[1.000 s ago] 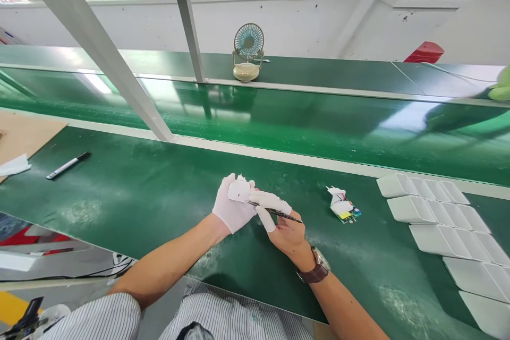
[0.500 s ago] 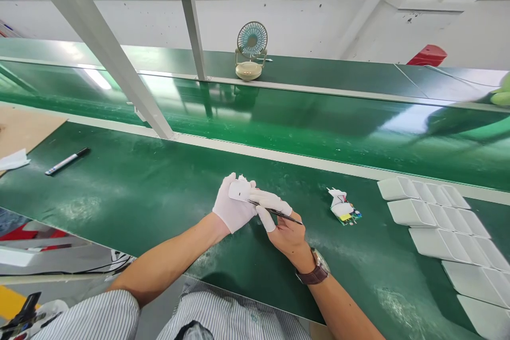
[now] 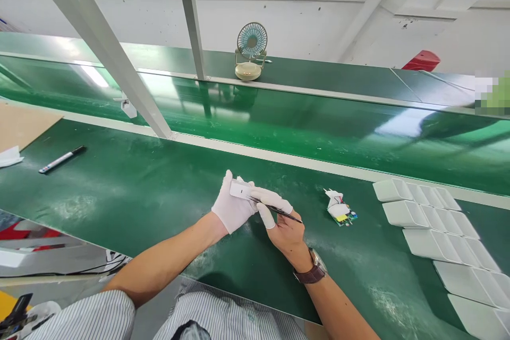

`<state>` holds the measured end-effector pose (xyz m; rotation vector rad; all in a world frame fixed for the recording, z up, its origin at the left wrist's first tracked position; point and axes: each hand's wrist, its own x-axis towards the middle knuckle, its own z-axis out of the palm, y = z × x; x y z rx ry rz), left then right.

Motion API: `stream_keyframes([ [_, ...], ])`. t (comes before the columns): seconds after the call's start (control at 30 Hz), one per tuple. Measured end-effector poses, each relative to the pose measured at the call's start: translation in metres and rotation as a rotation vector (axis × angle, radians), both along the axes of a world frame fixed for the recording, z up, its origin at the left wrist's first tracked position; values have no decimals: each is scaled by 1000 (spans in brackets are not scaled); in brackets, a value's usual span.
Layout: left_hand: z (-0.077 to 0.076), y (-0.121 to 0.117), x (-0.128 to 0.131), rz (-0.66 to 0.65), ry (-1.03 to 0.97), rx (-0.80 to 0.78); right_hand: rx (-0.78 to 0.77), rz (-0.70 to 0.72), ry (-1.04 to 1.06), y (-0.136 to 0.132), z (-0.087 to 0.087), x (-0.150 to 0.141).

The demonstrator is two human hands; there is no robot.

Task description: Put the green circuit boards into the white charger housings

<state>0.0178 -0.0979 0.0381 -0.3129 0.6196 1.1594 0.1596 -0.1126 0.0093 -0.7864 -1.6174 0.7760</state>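
Note:
My left hand [image 3: 232,212], in a white glove, is closed around a small white plastic housing [image 3: 241,189] with a small dark slot in its face. My right hand [image 3: 283,223], with white finger cots, grips dark, thin tweezers [image 3: 285,213]. The tweezers slant up toward the housing, and my right fingertips rest against its right side. What the tips touch is hidden by the fingers. To the right on the green bench lies a green circuit board [image 3: 346,218] with yellow and white parts and a white plug piece attached.
White open housings [image 3: 430,215] stand in rows at the right. A marker [image 3: 61,160] lies at the left near a cardboard sheet [image 3: 24,125]. Behind runs a green conveyor belt [image 3: 279,122] carrying a white plug-like piece [image 3: 128,108]; a small fan [image 3: 251,53] stands beyond, and slanted posts [image 3: 107,53] rise in front.
The white housing has tilted slightly in my left hand, while both hands stay almost in place. A white piece on the belt has emerged from behind the post, moving left.

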Motion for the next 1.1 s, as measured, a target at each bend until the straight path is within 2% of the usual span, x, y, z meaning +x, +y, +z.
stream_keyframes([
  [0.57, -3, -2, 1, -41, 48, 31, -23, -33, -26, -2, -5, 1],
  [0.7, 0, -1, 2, 14, 16, 18, -33, -78, -81, -3, 0, 3],
  [0.97, 8, 4, -1, 132, -63, -29, 16, -312, -229, 3, 0, 17],
  [1.1, 8, 5, -3, 146, -18, -27, 60, -291, -277, 19, -2, 25],
])
